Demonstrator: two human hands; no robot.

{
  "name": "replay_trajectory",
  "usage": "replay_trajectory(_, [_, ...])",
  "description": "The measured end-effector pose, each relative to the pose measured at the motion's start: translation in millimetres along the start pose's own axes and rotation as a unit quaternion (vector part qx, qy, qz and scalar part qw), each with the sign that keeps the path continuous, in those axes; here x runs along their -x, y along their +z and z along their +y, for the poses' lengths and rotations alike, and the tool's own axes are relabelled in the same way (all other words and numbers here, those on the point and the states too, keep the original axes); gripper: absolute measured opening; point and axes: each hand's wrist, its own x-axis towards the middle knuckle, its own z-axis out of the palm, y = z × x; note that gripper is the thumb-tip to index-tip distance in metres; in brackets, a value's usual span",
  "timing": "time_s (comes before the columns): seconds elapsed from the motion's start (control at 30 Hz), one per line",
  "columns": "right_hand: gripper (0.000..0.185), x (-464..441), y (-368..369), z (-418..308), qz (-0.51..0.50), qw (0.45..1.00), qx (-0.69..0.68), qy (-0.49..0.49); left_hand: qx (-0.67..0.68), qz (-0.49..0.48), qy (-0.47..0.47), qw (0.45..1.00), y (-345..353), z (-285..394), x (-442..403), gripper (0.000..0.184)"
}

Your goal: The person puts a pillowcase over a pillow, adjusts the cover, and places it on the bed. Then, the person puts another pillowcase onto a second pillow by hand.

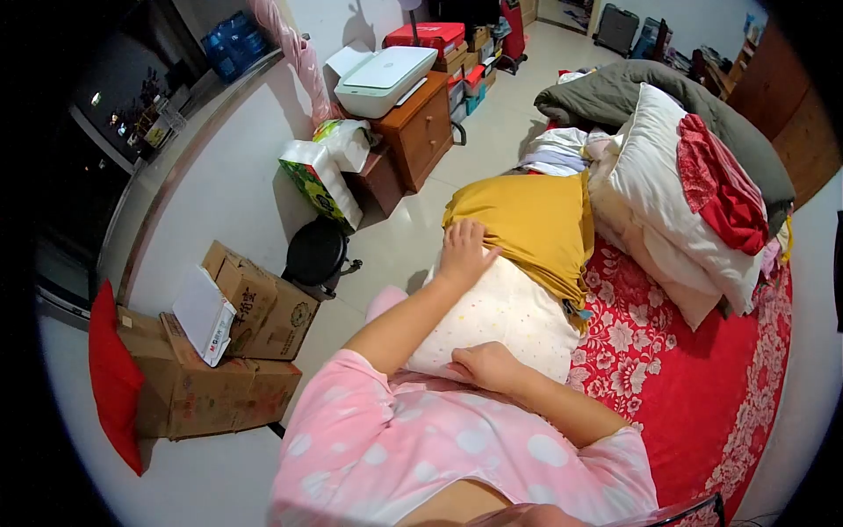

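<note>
A white pillow [492, 316] with small coloured dots lies across my front, its far part inside a mustard-yellow cover [531, 215]. My left hand [465, 253] rests on top where cover and pillow meet, its fingers stretched out over the yellow cloth. Nearer my body, my right hand [492, 364] is closed on the near edge of the pillow, with the thumb pointing left. The yellow cloth is bunched at its right corner, beside the red floral bed sheet [628, 351].
White pillows [650, 176] with red cloth [711, 176] and a grey-green quilt [632, 83] are heaped on the bed. Cardboard boxes [228, 386], a black stool [316, 250], tissue packs [320, 180] and a cabinet [420, 132] with a printer [386, 75] stand left.
</note>
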Motion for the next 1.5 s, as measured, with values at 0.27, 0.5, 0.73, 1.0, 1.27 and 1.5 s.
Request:
replay_trajectory(0.27, [0.010,-7.1,-35.7,49.0,0.242,0.966,-0.044,0.075,0.245,-0.156,-0.260,0.921,-1.4,-110.5,34.1,0.044])
replay_trajectory(0.5, [0.028,-57.7,-58.7,39.4,0.247,0.965,0.045,-0.080,0.529,-0.295,-0.318,0.729,-48.9,-65.6,73.7,0.033])
replay_trajectory(0.73, [0.020,-60.8,-49.9,63.2,0.157,0.980,0.107,-0.059,0.514,-0.394,-0.305,0.698,-70.9,1.3,74.9,0.028])
replay_trajectory(1.0, [0.020,-16.0,-65.6,84.2,0.254,0.959,0.117,-0.039,0.403,-0.152,-0.193,0.882,4.7,-36.8,54.4,0.030])
replay_trajectory(1.27, [0.018,-15.1,-62.4,97.8,0.340,0.927,0.160,-0.024,0.303,-0.160,-0.203,0.917,33.3,-22.6,34.6,0.026])
replay_trajectory(1.5, [0.018,-2.9,-65.8,96.5,0.427,0.889,0.166,0.025,0.262,-0.087,-0.068,0.959,-18.4,-18.7,81.5,0.025])
